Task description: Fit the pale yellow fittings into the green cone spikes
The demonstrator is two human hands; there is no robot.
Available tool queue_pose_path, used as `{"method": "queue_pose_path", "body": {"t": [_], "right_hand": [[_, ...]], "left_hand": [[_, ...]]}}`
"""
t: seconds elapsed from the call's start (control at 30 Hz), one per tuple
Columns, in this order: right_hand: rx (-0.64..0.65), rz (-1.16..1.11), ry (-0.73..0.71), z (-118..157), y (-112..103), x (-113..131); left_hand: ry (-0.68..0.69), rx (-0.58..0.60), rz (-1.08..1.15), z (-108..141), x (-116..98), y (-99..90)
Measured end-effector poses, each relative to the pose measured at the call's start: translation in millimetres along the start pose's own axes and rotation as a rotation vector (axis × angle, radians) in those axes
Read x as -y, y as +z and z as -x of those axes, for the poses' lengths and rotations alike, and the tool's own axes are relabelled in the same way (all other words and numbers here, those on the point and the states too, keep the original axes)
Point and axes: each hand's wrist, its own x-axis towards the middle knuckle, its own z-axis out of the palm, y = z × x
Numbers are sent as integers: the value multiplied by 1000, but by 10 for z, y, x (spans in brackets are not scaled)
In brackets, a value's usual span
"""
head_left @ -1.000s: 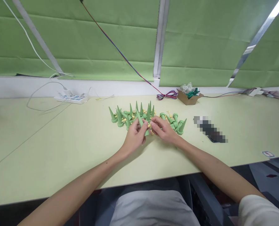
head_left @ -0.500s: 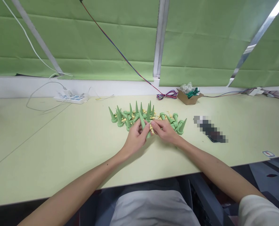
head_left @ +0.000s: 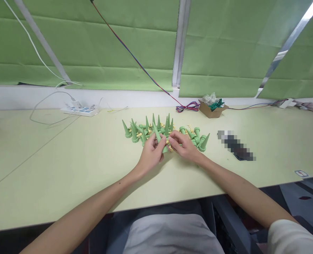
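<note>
My left hand is closed round a green plastic watering spike, whose tip points up and away from me. A small yellow valve shows at the spike's side, between my two hands. The thumb and fingers of my right hand are pinched together at this yellow piece; my fingers partly cover it. Just beyond my hands stands a group of similar green spikes, several upright and some lying down, with small yellow parts among them. More green spikes lie beside my right hand.
On the pale table, a white power strip with cables sits at the back left. A bundled red-blue wire and a small cardboard box stand at the back. To the right lies a blurred dark object.
The spike in my left hand has tilted further left and shifted slightly left. My right fingers have moved a little, staying close to the yellow valve.
</note>
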Motion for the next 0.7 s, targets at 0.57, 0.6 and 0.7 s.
{"method": "queue_pose_path", "body": {"t": [0.57,0.6,0.7], "right_hand": [[16,113,4,-14,-16,-31],[7,112,5,-14,-14,-30],[-35,96,10,-12,-8,-18]], "left_hand": [[129,51,-229,28,64,-8],[125,49,-214,25,60,-6],[100,38,-148,17,37,2]]}}
